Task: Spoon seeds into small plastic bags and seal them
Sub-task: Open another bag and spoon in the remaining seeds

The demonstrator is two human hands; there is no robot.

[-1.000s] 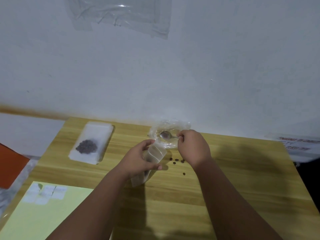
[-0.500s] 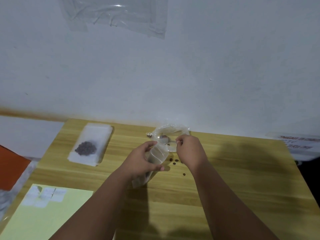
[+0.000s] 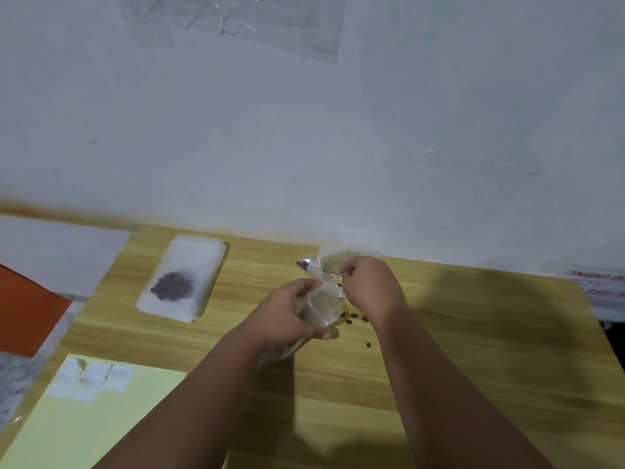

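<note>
Seeds [image 3: 353, 316] lie loose on the table [image 3: 473, 350], just right of the bag [image 3: 319, 308]. The left hand [image 3: 284, 316] grips the bag round its middle, thumb below and fingers over the top. The bag's long axis runs from lower left to upper right, with its open mouth toward the right hand [image 3: 370, 289] and the wall. Just beyond the mouth the right hand, fingers curled, pinches a thin spoon [image 3: 329, 271] by the handle, its bowl too blurred to make out against a crumpled clear sack [image 3: 341, 257] at the wall.
</note>
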